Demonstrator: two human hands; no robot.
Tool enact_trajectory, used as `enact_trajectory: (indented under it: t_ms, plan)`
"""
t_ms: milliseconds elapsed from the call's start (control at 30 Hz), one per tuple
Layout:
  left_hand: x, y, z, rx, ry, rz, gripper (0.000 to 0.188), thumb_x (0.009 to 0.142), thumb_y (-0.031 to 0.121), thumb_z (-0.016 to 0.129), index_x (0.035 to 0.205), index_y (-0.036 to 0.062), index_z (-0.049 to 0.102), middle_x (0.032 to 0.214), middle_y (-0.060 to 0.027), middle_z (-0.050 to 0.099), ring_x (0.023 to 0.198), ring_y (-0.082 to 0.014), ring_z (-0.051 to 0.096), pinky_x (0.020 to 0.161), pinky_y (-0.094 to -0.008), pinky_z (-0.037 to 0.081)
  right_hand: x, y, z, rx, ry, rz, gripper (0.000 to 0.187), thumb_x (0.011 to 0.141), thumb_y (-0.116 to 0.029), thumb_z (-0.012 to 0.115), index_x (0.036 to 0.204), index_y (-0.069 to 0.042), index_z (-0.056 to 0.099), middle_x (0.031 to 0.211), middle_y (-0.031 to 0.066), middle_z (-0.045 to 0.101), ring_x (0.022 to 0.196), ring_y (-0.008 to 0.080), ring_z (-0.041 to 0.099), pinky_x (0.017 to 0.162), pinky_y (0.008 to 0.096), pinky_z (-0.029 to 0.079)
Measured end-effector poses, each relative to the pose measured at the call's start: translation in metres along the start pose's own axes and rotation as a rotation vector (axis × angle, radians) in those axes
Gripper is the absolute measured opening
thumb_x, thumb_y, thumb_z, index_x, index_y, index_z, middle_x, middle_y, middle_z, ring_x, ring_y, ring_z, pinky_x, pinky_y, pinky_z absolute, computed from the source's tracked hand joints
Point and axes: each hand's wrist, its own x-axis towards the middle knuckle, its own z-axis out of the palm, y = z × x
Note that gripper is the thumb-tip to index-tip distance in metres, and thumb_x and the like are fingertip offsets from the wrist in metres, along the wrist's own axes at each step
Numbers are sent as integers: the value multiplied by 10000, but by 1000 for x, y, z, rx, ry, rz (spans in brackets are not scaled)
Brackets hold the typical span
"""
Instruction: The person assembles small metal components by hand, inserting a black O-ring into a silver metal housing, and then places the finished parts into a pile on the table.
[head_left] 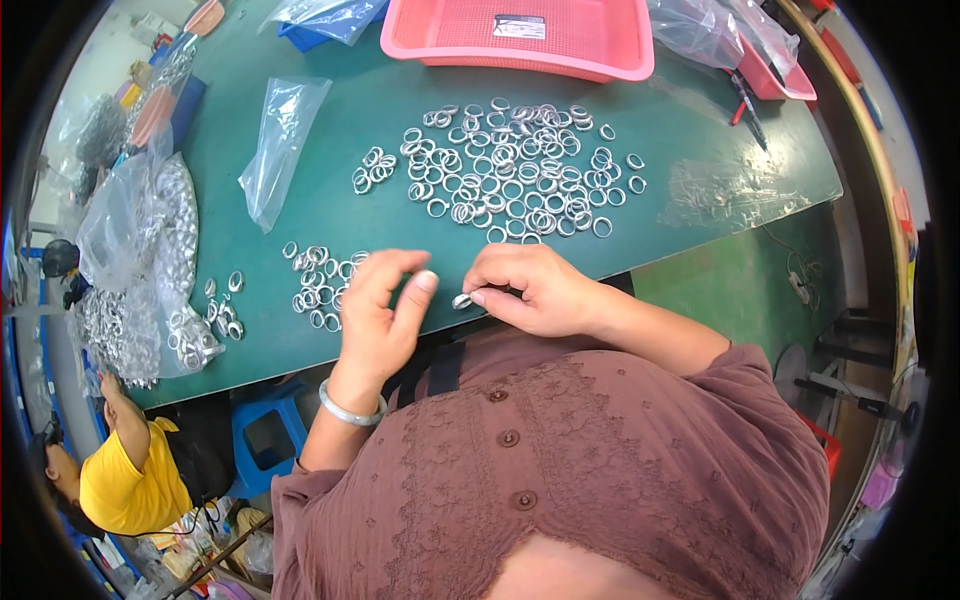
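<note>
My right hand [535, 290] pinches a small silver metal ring [462, 301] between thumb and fingertips, just over the near edge of the green table [230, 365]. My left hand [380, 312] is open beside it, thumb and fingers apart, with nothing visible between them. A bracelet [352, 408] circles my left wrist. Partly behind the left hand lies a group of silver rings [318, 288]. Beyond both hands a large spread of similar rings [515, 170] covers the middle of the table, with a small cluster [374, 170] to its left.
A pink basket [600, 68] stands at the far edge. A clear plastic bag [283, 150] lies flat at left. Bulging bags of metal parts [165, 260] and a few loose rings [225, 310] sit farther left. A person in yellow [135, 480] is near a blue stool [265, 435].
</note>
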Motion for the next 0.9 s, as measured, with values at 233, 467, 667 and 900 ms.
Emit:
enact_trajectory:
  t_ms: [233, 467, 667, 900]
  plan:
    - [-5, 13, 8, -766, -375, -520, 189, 895, 136, 514, 981, -16, 584, 831, -28, 611, 747, -72, 550, 690, -212, 448, 2, -4, 0, -18, 13, -57, 66, 776, -53, 573, 832, -23, 586, 760, 95, 565, 683, 258, 571, 584, 330, 462]
    - [-2, 7, 4, -903, -495, -633, 186, 892, 181, 526, 918, 21, 618, 751, -17, 615, 654, -58, 522, 613, -193, 426, 2, -2, -1, -53, 23, -70, 71, 766, -59, 581, 830, -29, 593, 752, 97, 568, 692, 271, 572, 599, 347, 464]
    - [-4, 8, 5, -936, -472, -647, 165, 883, 182, 538, 885, 38, 619, 704, 6, 586, 618, -48, 497, 580, -183, 408, 4, -3, 0, -49, 12, -75, 77, 767, -66, 583, 838, -45, 601, 745, 94, 571, 701, 273, 577, 597, 347, 464]
    - [-4, 5, 8, -962, -429, -679, 131, 868, 157, 547, 868, 38, 602, 698, 8, 570, 610, -49, 495, 556, -184, 402, 7, -2, 0, -60, 7, -71, 113, 768, -77, 588, 877, -48, 598, 785, 96, 584, 734, 279, 583, 622, 355, 469]
